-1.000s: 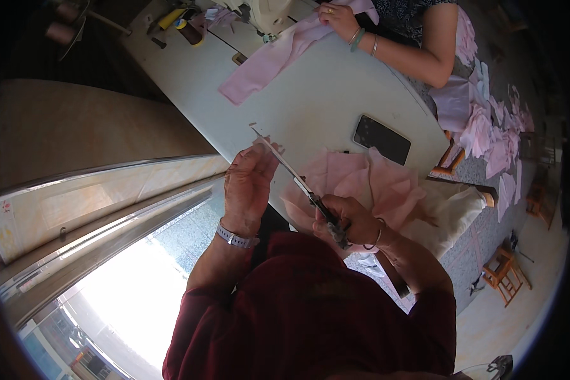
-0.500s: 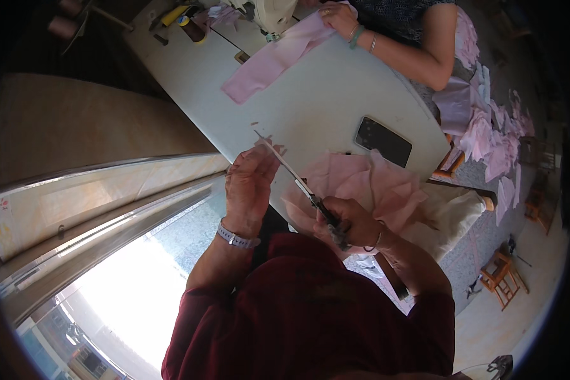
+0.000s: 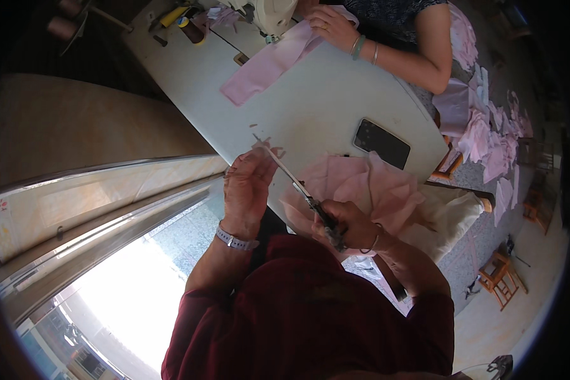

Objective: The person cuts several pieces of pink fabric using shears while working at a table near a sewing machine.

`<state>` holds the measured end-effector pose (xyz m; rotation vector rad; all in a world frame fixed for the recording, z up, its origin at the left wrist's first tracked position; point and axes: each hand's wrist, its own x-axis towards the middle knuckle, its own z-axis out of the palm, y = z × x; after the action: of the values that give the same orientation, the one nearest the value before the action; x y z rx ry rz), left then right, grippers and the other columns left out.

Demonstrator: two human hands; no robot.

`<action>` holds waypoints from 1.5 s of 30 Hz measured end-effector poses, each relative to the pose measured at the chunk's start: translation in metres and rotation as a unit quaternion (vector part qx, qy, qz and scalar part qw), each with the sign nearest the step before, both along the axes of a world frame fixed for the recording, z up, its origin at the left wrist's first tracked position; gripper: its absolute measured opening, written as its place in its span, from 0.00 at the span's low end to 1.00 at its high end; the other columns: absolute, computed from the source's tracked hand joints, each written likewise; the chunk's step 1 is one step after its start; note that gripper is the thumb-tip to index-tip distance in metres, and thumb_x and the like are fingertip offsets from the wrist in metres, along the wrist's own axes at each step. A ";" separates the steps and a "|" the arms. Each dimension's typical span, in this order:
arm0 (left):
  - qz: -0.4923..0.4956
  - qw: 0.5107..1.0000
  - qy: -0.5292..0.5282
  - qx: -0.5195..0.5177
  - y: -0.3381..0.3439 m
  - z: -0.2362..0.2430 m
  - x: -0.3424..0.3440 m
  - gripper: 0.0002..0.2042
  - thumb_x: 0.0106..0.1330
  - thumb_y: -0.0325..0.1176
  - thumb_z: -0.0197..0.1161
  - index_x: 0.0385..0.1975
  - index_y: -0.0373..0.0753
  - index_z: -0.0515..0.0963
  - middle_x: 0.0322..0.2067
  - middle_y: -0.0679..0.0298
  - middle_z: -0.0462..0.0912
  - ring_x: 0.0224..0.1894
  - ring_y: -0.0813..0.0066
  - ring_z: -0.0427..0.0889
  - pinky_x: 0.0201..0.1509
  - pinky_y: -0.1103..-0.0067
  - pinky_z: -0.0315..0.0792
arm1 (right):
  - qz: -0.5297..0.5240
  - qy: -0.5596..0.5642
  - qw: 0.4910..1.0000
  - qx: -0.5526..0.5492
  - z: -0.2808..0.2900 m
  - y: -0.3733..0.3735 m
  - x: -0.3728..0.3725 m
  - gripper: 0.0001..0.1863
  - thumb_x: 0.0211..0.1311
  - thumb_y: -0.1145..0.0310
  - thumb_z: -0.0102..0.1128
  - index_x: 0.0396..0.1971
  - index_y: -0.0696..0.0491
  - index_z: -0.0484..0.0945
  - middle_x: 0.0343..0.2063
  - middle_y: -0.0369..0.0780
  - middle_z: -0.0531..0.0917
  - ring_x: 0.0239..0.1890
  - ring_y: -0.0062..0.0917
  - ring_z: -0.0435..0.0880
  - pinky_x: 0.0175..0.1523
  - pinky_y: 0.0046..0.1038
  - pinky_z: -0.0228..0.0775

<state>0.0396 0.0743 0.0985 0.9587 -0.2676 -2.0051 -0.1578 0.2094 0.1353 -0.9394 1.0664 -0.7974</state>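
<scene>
My right hand [image 3: 349,227] is wrapped round the dark handles of a pair of scissors [image 3: 289,176]. Their long blades look closed and slant up and left, the tips lying over small pink fabric scraps [image 3: 276,151] on the table. Beside the blades, my left hand [image 3: 247,187] has its fingers bent and pressed together near those scraps. Whatever is between these fingertips, if anything, is too small to make out. A heap of sheer pink fabric pieces [image 3: 373,190] lies next to my right hand, at the table's near edge.
Across the white table [image 3: 297,111], a co-worker's hand [image 3: 335,26] rests on a pink fabric strip [image 3: 259,79] at a sewing machine [image 3: 269,16]. A phone [image 3: 381,143] lies to the right, a thread cone [image 3: 190,30] far left. Wooden stools [image 3: 501,278] and more pink fabric [image 3: 481,136] are at right.
The co-worker's hand has shifted slightly left along the pink strip, toward the machine. My hands and the scissors have hardly moved.
</scene>
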 end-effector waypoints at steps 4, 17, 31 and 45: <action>0.005 1.000 0.003 0.002 0.001 -0.002 0.002 0.09 0.66 0.30 0.61 0.43 0.35 0.77 0.49 0.58 0.80 0.55 0.62 0.77 0.65 0.66 0.69 | -0.005 0.004 1.000 -0.020 -0.002 0.001 0.003 0.05 0.61 0.84 0.51 0.31 0.57 0.71 0.22 0.34 0.76 0.21 0.14 0.74 0.24 0.19 0.68; 0.020 0.999 -0.029 0.023 0.005 0.002 0.006 0.00 0.66 0.28 0.60 0.33 0.42 0.76 0.41 0.66 0.80 0.50 0.66 0.79 0.61 0.66 0.71 | 0.018 -0.035 0.999 -0.007 -0.011 0.001 0.005 0.03 0.61 0.82 0.54 0.31 0.58 0.72 0.18 0.34 0.74 0.19 0.16 0.74 0.22 0.20 0.68; 0.050 0.994 -0.099 0.000 -0.013 -0.008 0.056 0.07 0.66 0.31 0.61 0.41 0.39 0.79 0.46 0.64 0.81 0.48 0.70 0.80 0.58 0.72 0.73 | 0.001 0.206 0.969 -0.140 -0.030 0.002 -0.008 0.12 0.57 0.66 0.65 0.27 0.55 0.71 0.18 0.39 0.79 0.20 0.32 0.80 0.27 0.30 0.71; -0.037 0.823 -0.419 -0.382 -0.040 -0.069 0.025 0.03 0.62 0.24 0.62 0.34 0.38 0.76 0.55 0.54 0.76 0.55 0.63 0.76 0.55 0.74 0.71 | -0.039 0.380 0.912 -0.148 -0.022 -0.006 -0.019 0.17 0.51 0.61 0.70 0.23 0.54 0.70 0.16 0.42 0.77 0.19 0.39 0.78 0.26 0.33 0.70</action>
<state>0.0647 0.0345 0.0300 1.2058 -1.4792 -1.1886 -0.1765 0.2033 0.1128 -1.5425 1.6899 -0.6751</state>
